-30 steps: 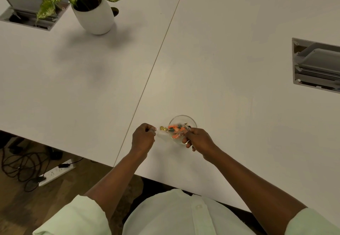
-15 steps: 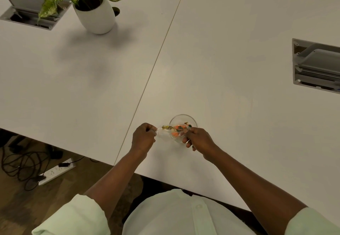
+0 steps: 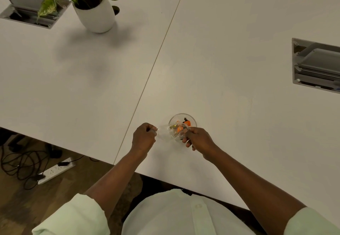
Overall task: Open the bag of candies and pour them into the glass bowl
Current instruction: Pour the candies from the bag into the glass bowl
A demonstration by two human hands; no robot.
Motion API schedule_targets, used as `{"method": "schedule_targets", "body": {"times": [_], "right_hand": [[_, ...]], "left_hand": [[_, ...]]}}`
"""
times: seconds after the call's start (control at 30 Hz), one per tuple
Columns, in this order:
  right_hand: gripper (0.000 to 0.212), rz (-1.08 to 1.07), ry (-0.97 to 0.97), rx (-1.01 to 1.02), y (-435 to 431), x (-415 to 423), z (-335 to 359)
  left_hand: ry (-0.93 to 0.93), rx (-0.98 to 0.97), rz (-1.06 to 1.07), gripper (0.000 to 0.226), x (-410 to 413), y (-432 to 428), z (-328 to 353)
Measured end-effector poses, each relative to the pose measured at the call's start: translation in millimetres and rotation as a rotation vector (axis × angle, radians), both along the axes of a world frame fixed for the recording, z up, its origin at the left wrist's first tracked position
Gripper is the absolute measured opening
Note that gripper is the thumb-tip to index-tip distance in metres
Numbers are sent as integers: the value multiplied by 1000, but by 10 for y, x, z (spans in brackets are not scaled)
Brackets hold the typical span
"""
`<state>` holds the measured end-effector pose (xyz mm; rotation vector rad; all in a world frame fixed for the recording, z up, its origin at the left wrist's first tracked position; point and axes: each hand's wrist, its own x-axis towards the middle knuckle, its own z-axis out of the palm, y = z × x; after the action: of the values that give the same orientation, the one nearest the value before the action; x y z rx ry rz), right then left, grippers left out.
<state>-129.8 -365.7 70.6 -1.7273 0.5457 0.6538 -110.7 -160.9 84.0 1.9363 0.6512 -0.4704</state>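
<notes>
A small glass bowl [image 3: 191,119] stands on the white table near its front edge. Orange and dark candies [image 3: 187,123] lie inside it. A clear plastic bag [image 3: 165,132] stretches sideways over the bowl's near-left rim, with a few candies still at its right end. My left hand [image 3: 144,137] pinches the bag's left end. My right hand [image 3: 199,139] grips its right end, just at the bowl's near side.
A potted plant in a white pot [image 3: 95,15] stands at the back left. Open cable hatches sit in the table at far left [image 3: 27,12] and at right [image 3: 316,65]. A seam [image 3: 156,60] joins two tabletops. A power strip and cables [image 3: 55,170] lie on the floor.
Candies have moved from the bag into the bowl; the bag looks emptier and flatter. Both hands stayed almost in place.
</notes>
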Motion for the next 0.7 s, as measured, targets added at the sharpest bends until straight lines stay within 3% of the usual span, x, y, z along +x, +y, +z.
{"method": "schedule_targets", "body": {"times": [0.7], "right_hand": [[25, -52, 36, 104, -49, -53, -21]], "left_hand": [[-85, -9, 4, 15, 86, 3, 24]]}}
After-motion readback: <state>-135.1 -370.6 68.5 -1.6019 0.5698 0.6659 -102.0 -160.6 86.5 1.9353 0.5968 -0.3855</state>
